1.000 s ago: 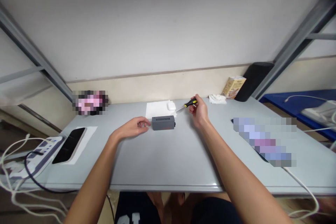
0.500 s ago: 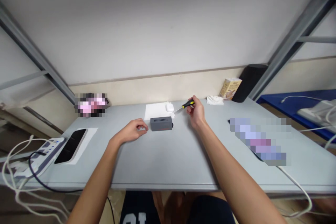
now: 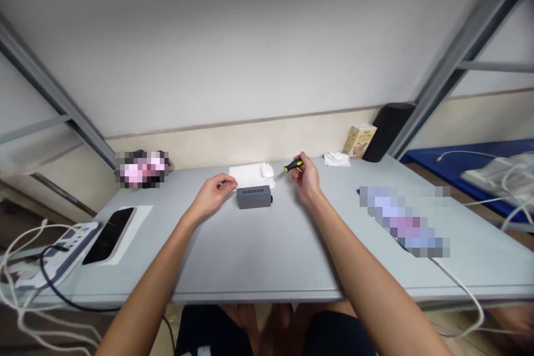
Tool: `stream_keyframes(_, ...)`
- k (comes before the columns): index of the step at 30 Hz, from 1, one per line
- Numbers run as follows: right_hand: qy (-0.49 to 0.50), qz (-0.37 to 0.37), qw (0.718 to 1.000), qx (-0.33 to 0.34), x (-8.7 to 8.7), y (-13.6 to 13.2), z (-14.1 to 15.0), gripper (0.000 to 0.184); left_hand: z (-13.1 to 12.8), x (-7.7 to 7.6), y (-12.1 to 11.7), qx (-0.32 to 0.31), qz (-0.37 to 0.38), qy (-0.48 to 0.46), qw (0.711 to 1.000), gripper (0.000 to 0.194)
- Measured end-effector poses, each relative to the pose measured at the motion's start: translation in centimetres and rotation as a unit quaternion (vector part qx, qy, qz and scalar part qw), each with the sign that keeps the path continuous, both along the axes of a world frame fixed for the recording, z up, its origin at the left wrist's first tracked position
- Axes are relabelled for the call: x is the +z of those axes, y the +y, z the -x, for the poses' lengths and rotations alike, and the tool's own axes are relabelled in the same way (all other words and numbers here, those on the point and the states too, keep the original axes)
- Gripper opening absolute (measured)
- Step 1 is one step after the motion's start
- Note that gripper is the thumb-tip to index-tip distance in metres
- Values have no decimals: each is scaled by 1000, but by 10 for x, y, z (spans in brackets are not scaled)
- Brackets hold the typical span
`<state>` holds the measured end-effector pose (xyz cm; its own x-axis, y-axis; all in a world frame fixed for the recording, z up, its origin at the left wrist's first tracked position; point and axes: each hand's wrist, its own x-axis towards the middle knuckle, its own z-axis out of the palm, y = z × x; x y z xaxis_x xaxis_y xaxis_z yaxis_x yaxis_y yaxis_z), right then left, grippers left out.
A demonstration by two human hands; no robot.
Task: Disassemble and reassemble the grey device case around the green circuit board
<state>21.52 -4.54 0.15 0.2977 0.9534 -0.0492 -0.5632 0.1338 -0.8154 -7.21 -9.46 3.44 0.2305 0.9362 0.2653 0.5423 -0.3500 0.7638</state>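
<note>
My right hand (image 3: 308, 181) grips the black-and-yellow handle of a screwdriver (image 3: 293, 165). Its metal shaft points left and down, with the tip in front of a small white rounded case (image 3: 266, 171). A grey box (image 3: 254, 198) with a row of slots on top and a black knob on its right end rests on the desk between my hands. Just left of the box, my left hand (image 3: 212, 196) hovers with thumb and fingertips drawn together by the edge of a white paper sheet (image 3: 244, 174). Whatever those fingertips hold, if anything, is too small to see.
A phone (image 3: 109, 235) and a power strip (image 3: 62, 256) with cables lie at the left. Toward the right back are crumpled tissue (image 3: 337, 158), a yellow carton (image 3: 359, 141) and a black cylinder (image 3: 389, 132). A blurred-out device (image 3: 403, 222) with a cable lies at the right.
My left hand has moved away from me, from beside the box to its back left corner, and its fingertips have come together. The screwdriver stays in my right hand. The view has shifted slightly.
</note>
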Motion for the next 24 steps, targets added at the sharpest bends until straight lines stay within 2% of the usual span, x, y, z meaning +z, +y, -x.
stream_keyframes(4, -6, 11, 1000, -3, 1, -3, 1, 39, -9, 10, 5, -44, 56, 18, 997, 30)
stream_keyframes(13, -7, 3, 1000, -11, 1, 0, -2, 43, -4, 22, 25, -123, 181, 2, 976, 23)
stream_keyframes(19, -6, 6, 1000, -3, 1, 1, -2, 44, -4, 20, 23, -137, 236, -40, 961, 16)
stream_keyframes(24, -2, 13, 1000, -2, 4, -1, -1, 45, -12, 5, 17, -120, 242, -132, 954, 18)
